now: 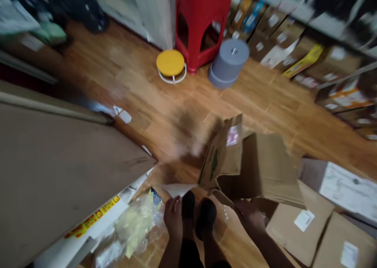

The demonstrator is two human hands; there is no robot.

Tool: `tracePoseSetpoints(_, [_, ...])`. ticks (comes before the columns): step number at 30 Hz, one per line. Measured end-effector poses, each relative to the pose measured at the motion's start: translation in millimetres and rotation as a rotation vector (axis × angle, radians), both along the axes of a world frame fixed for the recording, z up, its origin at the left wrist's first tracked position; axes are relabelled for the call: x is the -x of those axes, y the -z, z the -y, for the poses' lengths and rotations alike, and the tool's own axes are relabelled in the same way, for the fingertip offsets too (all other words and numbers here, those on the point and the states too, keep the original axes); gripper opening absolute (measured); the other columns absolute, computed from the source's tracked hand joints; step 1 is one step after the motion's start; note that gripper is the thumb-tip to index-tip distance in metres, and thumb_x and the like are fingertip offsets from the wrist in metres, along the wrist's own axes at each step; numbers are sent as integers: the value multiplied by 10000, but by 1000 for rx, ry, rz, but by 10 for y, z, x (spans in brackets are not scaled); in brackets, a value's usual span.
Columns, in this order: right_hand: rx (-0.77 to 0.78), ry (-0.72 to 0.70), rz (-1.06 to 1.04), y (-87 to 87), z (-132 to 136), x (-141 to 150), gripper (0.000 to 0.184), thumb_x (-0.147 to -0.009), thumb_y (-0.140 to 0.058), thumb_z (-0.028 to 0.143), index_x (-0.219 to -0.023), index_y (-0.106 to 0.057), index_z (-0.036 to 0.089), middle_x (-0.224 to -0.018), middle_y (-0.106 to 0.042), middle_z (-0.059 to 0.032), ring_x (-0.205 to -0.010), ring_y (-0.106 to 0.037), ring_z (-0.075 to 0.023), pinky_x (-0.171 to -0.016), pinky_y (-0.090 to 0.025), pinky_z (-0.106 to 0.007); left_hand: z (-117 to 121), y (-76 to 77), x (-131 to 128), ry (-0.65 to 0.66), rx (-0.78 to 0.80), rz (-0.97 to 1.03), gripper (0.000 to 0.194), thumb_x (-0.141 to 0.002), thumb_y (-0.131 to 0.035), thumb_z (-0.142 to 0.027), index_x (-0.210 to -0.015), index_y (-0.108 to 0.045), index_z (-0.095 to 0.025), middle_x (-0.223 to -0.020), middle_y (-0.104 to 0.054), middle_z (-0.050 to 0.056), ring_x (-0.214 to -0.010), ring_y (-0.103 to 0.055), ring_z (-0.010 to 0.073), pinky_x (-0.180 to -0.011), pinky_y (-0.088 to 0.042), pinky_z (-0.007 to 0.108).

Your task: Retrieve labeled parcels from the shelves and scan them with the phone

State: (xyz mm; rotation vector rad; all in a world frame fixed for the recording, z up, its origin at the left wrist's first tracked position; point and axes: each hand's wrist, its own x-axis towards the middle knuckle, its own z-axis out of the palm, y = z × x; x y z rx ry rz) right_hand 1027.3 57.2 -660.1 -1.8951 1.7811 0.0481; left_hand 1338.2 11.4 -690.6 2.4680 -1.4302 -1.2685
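In the head view my left hand [173, 217] is closed on a white sheet [179, 189], which looks like paper, just above my dark shoes. Off to the right, my right hand [250, 215] grips the lower edge of an open cardboard box [226, 156]. The box is tilted with its flaps spread, and a small pinkish label is stuck on one side. Part of my right fingers is hidden behind the cardboard. Beside my left hand lies a heap of crumpled clear and yellowish plastic [135, 221].
A brown-topped table [64, 170] fills the left. Closed cartons [303, 225] stand at the lower right. Ahead are a yellow round stool [170, 63], a red plastic stool [203, 20] and a grey stool [229, 62]. Shelves of small boxes [282, 36] line the upper right.
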Motion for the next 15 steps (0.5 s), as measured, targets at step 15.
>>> tracePoseSetpoints(15, [70,-408,-56,-3258,2353,-710,353,-695,-549,16,-877,-722,263,-862,-748,-25,-842,-665,-229,-658,-437,-296,2666,-3853,1038,861,224,-126,111,-820,-593,-139,-887,-673,-101,-880,-664,118,-941,-621,263,-877,-487,505])
